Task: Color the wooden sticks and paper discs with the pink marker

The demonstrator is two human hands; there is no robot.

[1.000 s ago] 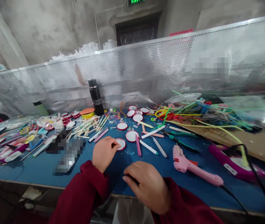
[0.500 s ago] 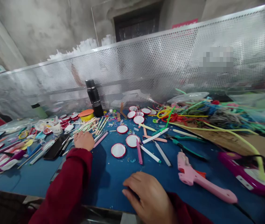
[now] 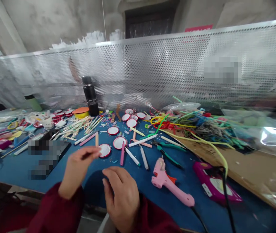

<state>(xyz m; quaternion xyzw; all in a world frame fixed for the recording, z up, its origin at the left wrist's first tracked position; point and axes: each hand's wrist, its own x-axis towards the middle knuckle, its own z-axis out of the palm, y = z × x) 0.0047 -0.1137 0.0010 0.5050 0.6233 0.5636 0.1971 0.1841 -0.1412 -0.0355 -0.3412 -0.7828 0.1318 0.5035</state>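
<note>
Your left hand: grip pinched on one peach stick, just left of the nearest lid. Your right hand: grip half curled, thumb parted from the fingers, nothing visible in it; on your side of that lid. Pink pen: right of the lid. Glue gun: farther right, closer to you. Bottle: beyond the lid.

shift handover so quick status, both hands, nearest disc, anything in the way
Left hand pinching peach stick by nearest red-rimmed disc. Right hand loosely curled, nothing visible in it. Disc flat on table. Pink marker close by, overlapping next disc.
</note>
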